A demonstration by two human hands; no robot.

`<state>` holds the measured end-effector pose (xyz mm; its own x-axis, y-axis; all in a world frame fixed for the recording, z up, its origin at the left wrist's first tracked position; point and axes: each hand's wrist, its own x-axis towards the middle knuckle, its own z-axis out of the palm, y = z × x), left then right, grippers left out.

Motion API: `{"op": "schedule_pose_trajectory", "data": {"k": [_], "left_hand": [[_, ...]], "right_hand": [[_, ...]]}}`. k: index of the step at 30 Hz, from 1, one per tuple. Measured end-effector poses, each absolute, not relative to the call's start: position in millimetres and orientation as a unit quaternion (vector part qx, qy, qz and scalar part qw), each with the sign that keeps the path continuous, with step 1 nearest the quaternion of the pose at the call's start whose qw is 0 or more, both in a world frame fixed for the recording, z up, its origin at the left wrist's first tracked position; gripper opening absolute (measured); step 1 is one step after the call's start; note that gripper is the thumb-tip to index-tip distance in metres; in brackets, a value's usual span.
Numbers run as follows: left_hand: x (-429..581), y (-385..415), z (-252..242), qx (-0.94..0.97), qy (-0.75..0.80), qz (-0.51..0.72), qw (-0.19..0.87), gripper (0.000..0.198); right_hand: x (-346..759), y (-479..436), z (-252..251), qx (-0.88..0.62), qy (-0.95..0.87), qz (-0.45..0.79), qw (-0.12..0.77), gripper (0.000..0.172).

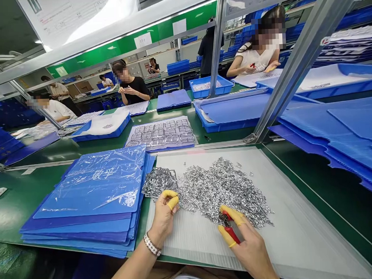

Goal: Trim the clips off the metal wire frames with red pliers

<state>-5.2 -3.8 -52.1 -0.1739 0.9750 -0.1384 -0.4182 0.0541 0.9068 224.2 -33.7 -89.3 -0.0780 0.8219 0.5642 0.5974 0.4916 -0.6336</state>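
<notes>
My right hand [247,237], with yellow finger cots, holds small red-handled pliers [234,235]. Their dark head lies over the lower edge of a wide heap of small shiny metal pieces [219,187]. At the left side of that heap, my left hand [164,216] has its yellow-covered thumb and fingertips pressed together. What they pinch, if anything, is too small to make out. Just beyond those fingertips lies a tangled stack of thin dark metal frames [159,181]; whether the fingers touch it I cannot tell.
The heap lies on a whitish translucent sheet [295,233]. Blue plastic sheets [89,185] are stacked on the left. Slanting metal posts [296,64] rise beyond the sheet. Across the bench are a tray of metal frames [164,134], blue bins [211,87] and several people at work.
</notes>
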Motion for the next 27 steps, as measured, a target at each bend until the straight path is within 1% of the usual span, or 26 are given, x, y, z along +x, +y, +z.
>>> {"op": "schedule_pose_trajectory", "data": {"k": [12,15,20,22,24,27], "left_hand": [[-1.6,-2.5,-50.9,0.330,0.494,0.600,0.535,0.023],[3.3,-1.6,-52.0,0.357,0.508,0.577,0.531,0.021],[12.9,-10.7,-45.3,0.437,0.512,0.525,0.521,0.027],[6.9,-18.4,-32.4,0.532,0.497,0.487,0.482,0.026],[-9.7,-23.1,-12.5,0.642,0.477,0.435,0.415,0.024],[-51.6,-12.2,23.2,0.709,0.499,0.388,0.313,0.028]], "right_hand": [[222.9,-33.8,-88.5,-0.488,-0.741,0.096,0.451,0.041],[223.8,-34.2,-88.6,-0.486,-0.745,0.094,0.447,0.041],[226.1,-30.6,-93.8,-0.476,-0.752,0.060,0.452,0.043],[227.4,-29.4,-95.3,-0.463,-0.757,0.039,0.459,0.043],[228.3,-30.4,-94.2,-0.455,-0.764,0.026,0.456,0.043],[226.7,-35.2,-87.5,-0.463,-0.767,0.025,0.443,0.045]]}}
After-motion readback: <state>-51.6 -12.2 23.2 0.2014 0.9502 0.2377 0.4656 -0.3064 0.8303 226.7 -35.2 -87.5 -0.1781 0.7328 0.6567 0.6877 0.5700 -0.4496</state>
